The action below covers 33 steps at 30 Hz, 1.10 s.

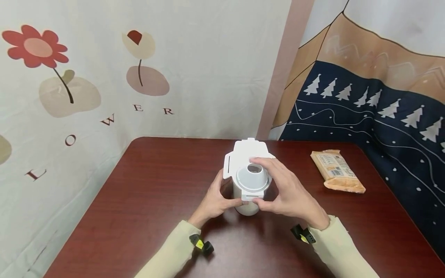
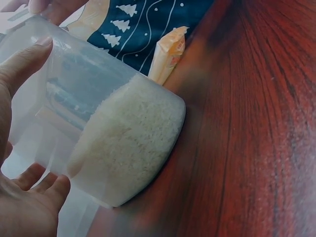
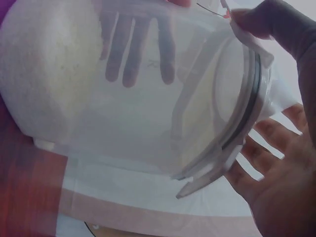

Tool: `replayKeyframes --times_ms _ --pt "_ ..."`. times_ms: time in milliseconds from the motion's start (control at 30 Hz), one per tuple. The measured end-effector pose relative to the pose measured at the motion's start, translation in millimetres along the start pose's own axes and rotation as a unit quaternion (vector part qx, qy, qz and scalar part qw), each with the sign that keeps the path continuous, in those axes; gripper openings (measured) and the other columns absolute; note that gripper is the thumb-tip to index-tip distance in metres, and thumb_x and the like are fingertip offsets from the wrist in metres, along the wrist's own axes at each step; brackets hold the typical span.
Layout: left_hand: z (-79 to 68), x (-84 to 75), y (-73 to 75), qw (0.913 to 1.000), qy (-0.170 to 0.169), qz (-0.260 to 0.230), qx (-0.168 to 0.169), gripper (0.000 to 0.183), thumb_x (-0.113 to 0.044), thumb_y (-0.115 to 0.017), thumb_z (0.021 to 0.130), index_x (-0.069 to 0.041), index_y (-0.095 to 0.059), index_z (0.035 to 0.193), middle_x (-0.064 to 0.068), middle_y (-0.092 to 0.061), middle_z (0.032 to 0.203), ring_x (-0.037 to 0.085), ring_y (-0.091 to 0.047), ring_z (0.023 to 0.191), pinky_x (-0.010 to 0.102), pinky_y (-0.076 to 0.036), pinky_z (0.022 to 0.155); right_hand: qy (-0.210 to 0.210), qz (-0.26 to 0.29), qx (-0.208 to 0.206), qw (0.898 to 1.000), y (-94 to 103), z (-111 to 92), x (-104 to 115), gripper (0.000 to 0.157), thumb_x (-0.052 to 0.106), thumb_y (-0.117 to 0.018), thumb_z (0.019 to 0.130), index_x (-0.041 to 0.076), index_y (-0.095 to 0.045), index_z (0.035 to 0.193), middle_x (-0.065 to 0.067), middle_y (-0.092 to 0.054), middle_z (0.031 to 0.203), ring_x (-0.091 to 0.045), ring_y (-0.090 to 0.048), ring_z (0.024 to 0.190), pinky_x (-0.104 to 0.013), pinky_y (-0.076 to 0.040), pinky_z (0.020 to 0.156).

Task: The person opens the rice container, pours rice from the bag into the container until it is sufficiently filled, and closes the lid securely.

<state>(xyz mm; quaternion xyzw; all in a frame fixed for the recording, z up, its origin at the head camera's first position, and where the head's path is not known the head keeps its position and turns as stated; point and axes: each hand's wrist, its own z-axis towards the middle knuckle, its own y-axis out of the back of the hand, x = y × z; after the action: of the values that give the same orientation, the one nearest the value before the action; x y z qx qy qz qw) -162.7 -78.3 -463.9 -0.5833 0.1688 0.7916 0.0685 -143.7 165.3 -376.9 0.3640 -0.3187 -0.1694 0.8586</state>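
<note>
A clear plastic storage container (image 1: 247,209) stands upright on the table, white rice (image 2: 133,133) filling its lower part. Its white lid (image 1: 243,181) carries a raised round spout with a hole on top, and side flaps stick out at the left and back. My left hand (image 1: 213,201) holds the container's body from the left, thumb across the front and fingers behind the side. From the right, my right hand (image 1: 290,189) grips the lid, its thumb at the front flap and its fingers reaching over the far side.
An orange-and-white packet (image 1: 337,172) lies toward the right on the dark red wooden table (image 1: 160,185). Printed cloths hang behind the table and along its right side, one with flowers (image 1: 38,48), one with white trees (image 1: 389,109).
</note>
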Motion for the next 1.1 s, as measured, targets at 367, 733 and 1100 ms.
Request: replayKeyframes --times_ms 367,733,1100 --pt "0.2 -3.6 -0.5 0.9999 0.011 -0.003 0.000 0.103 -0.008 -0.094 0.071 -0.026 -0.035 0.154 -0.001 -0.048 0.152 0.021 -0.047 0.144 0.046 -0.035 0.124 -0.010 -0.007 -0.014 1.000 -2.8 0 1 0.095 0.029 -0.091 0.069 0.024 -0.043 0.152 0.005 -0.054 0.145 -0.014 -0.053 0.128 -0.038 -0.052 0.105" --pt "-2.3 -4.8 -0.4 0.9998 0.014 0.012 -0.001 0.103 -0.013 -0.094 0.072 -0.028 -0.034 0.155 -0.002 -0.048 0.152 0.022 -0.048 0.143 0.048 -0.036 0.123 -0.018 -0.003 0.012 1.000 2.2 0 -1 0.095 0.034 -0.092 0.071 0.026 -0.042 0.152 0.007 -0.052 0.148 -0.012 -0.050 0.131 -0.041 -0.051 0.107" --pt "-4.2 -6.6 -0.3 0.9999 -0.006 0.011 -0.002 0.109 -0.013 -0.095 0.070 -0.027 -0.031 0.157 -0.002 -0.043 0.155 0.024 -0.049 0.142 0.048 -0.039 0.121 -0.053 0.104 0.072 0.991 31.3 5 -14 0.083 0.033 -0.089 0.080 0.026 -0.047 0.152 0.010 -0.052 0.149 -0.011 -0.050 0.134 -0.038 -0.047 0.113"
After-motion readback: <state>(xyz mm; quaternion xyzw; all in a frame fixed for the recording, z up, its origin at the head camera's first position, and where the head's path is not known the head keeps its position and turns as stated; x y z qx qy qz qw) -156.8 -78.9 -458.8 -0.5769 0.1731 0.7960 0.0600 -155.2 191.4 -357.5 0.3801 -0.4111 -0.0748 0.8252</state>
